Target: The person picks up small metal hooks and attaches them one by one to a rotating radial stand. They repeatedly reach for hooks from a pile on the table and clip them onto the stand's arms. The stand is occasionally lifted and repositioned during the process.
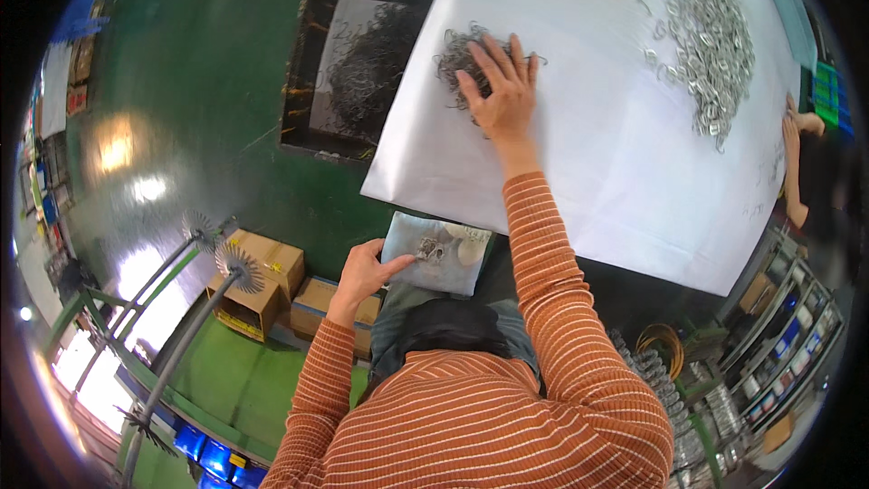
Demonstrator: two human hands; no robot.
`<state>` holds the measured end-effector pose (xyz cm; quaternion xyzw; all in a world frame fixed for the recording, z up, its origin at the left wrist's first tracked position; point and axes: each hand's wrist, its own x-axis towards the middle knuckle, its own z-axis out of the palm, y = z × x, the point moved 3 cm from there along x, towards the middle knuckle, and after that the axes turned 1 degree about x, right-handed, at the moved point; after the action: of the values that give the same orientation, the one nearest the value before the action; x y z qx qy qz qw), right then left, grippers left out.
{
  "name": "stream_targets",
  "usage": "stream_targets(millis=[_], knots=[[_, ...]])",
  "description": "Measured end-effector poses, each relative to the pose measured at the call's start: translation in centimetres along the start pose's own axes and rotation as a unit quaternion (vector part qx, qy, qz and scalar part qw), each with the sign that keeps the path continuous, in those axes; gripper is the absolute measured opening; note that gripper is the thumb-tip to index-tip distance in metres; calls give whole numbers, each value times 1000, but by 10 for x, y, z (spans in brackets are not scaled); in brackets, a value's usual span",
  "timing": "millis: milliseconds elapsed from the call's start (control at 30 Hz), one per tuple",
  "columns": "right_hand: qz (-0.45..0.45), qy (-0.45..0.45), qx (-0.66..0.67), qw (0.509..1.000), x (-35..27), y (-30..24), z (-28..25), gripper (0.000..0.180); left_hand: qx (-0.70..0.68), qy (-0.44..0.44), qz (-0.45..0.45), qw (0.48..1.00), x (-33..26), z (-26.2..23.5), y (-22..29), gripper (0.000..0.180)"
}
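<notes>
On the white-covered table [579, 163], my right hand [505, 101] lies with fingers spread over a small pile of dark wire hooks [455, 54]. Part of that pile is hidden under the palm. My left hand [366, 273] grips the left edge of a shallow pale container [457, 277] above my lap, its thumb reaching over the inside. A few small metal pieces [431, 250] rest in the container by the thumb tip; their exact shape is too small to tell. The container sits just below the table's near edge.
Silver metal links [711, 45] are heaped at the table's far right. Left of the table, a dark crate [299, 81] holds many dark hooks. Another person's arms [793, 158] touch the right edge. Cardboard boxes [272, 263] and a green metal frame [118, 344] stand at left.
</notes>
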<state>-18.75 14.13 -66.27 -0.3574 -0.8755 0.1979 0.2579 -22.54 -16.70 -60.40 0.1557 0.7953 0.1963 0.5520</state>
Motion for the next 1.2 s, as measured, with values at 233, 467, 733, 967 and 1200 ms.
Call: stream_targets(millis=[233,467,733,967,1200], knots=[[-60,-68,85,992,1,-108,76,36,17,18,-33,999,-19,-23,-31,41],[6,-8,49,999,-4,-108,70,43,-44,39,-22,998,-24,-33,-31,46],[13,-147,349,926,-11,-102,50,33,-74,19,0,997,-10,-32,-12,48],[181,-43,239,953,-40,28,-120,22,-51,-21,168,984,55,-13,95,49],[323,77,20,943,-163,52,-318,18,179,-48,269,945,127,43,180,51]])
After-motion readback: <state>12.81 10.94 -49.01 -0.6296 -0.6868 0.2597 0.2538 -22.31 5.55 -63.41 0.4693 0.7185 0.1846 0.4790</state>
